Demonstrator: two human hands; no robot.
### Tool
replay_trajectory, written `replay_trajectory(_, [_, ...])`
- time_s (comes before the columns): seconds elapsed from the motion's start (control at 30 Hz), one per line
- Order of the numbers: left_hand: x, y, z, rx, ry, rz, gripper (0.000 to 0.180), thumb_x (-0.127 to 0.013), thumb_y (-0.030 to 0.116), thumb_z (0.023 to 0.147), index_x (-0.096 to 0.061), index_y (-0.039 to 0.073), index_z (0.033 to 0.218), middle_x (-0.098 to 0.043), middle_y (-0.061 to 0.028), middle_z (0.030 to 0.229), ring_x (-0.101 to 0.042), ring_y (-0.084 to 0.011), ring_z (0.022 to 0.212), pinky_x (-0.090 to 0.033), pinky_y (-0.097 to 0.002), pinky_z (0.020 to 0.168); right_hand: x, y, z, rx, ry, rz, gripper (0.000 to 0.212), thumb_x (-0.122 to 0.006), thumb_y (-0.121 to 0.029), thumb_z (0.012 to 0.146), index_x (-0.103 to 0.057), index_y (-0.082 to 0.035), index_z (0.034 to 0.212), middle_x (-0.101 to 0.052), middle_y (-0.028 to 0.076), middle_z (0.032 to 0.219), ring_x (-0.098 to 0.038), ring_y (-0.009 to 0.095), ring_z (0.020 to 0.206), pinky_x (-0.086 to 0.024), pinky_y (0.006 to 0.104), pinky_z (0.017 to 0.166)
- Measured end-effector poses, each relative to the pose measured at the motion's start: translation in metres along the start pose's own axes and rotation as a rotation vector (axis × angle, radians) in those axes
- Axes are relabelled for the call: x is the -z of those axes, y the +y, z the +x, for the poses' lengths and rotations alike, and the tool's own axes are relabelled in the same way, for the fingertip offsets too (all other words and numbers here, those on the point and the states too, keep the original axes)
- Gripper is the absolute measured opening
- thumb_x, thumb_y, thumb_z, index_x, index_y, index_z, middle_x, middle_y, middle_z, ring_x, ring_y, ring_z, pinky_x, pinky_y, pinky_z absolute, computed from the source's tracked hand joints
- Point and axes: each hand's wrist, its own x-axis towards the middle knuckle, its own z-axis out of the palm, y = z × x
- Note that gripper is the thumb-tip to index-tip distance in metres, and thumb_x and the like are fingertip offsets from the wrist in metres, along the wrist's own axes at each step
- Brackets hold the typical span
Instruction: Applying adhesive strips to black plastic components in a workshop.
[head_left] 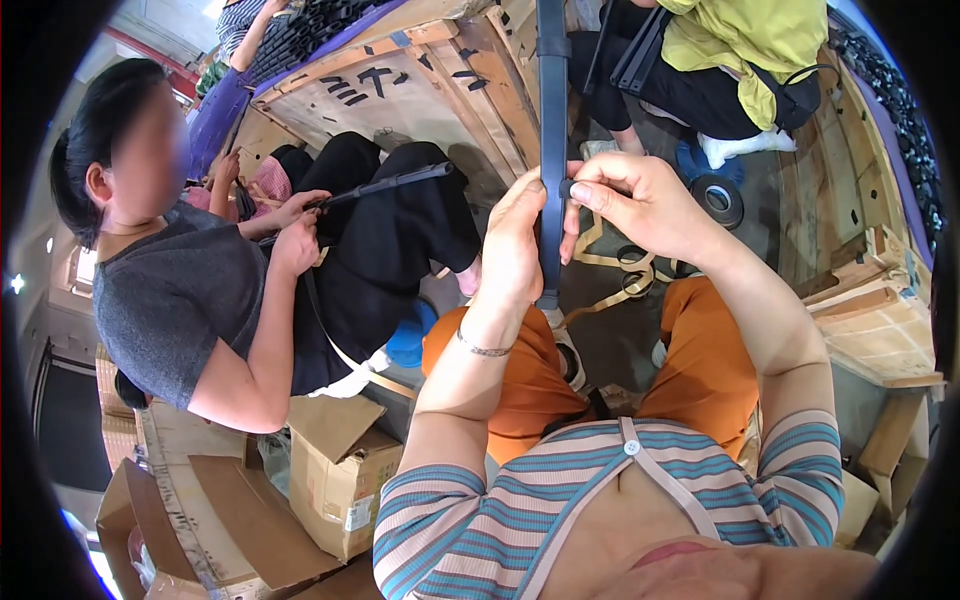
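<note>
A long, narrow black bar stands almost upright in front of me, with a collar-like wider part near its top. My left hand is closed round its lower half, thumb along the near side. At the bar's right edge, my right hand pinches a small black piece between thumb and finger, touching the bar. The kind of that piece is too small to tell. Below my hands, pale yellow strips hang and curl in loops near my knees.
A black tape roll lies on the floor ahead right. At my left a seated co-worker holds a similar black bar; another in yellow sits ahead. Wooden crates and an opened cardboard box stand around.
</note>
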Motion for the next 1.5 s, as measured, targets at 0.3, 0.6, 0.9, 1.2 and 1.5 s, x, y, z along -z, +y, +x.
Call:
replay_trajectory(0.3, [0.004, -0.005, -0.002, -0.006, -0.005, 0.057, 0.033, -0.032, 0.021, 0.09, -0.046, -0.002, 0.11, -0.05, -0.0084, 0.062, -0.043, -0.0149, 0.043, -0.037, -0.024, 0.041, 0.002, 0.001, -0.002, -0.091, 0.016, 0.0, 0.011, -0.051, -0.009, 0.089, -0.057, -0.001, 0.084, -0.058, 0.001, 0.069, -0.051, 0.006, 0.065, -0.042, 0.0243, 0.073])
replay_trajectory(0.6, [-0.002, -0.007, -0.001, 0.028, 0.036, 0.075, 0.033, -0.03, 0.023, 0.091, -0.047, -0.002, 0.105, -0.049, -0.0089, 0.062, -0.043, -0.0139, 0.044, -0.035, -0.0238, 0.041, 0.005, 0.003, -0.002, -0.073, 0.067, -0.001, 0.014, -0.057, -0.012, 0.086, -0.057, -0.001, 0.079, -0.055, -0.001, 0.068, -0.047, 0.004, 0.066, -0.038, 0.0214, 0.06])
replay_trajectory(0.9, [-0.001, -0.008, -0.001, -0.066, -0.043, 0.137, 0.036, -0.028, 0.018, 0.091, -0.045, -0.005, 0.113, -0.051, -0.0092, 0.062, -0.042, -0.0131, 0.039, -0.036, -0.0226, 0.035, 0.002, 0.0, -0.003, -0.147, 0.139, -0.03, 0.015, -0.059, -0.012, 0.085, -0.059, 0.001, 0.077, -0.054, -0.002, 0.067, -0.047, 0.003, 0.064, -0.038, 0.021, 0.06])
replay_trajectory(1.2, [-0.003, -0.011, -0.001, -0.036, -0.058, 0.111, 0.032, -0.035, 0.025, 0.095, -0.048, -0.002, 0.108, -0.05, -0.0077, 0.059, -0.042, -0.0129, 0.038, -0.036, -0.0233, 0.035, 0.001, 0.005, -0.005, -0.157, 0.188, -0.087, 0.015, -0.061, -0.012, 0.082, -0.061, 0.001, 0.077, -0.054, -0.003, 0.063, -0.045, 0.002, 0.06, -0.037, 0.02, 0.053])
replay_trajectory(1.5, [-0.003, -0.008, -0.003, 0.025, -0.053, 0.016, 0.031, -0.039, 0.023, 0.094, -0.049, -0.003, 0.107, -0.048, -0.006, 0.057, -0.039, -0.0115, 0.037, -0.033, -0.0224, 0.035, 0.017, 0.007, -0.007, -0.116, 0.049, -0.176, 0.022, -0.06, -0.016, 0.085, -0.057, 0.001, 0.071, -0.054, -0.002, 0.061, -0.047, 0.001, 0.062, -0.039, 0.0207, 0.055])
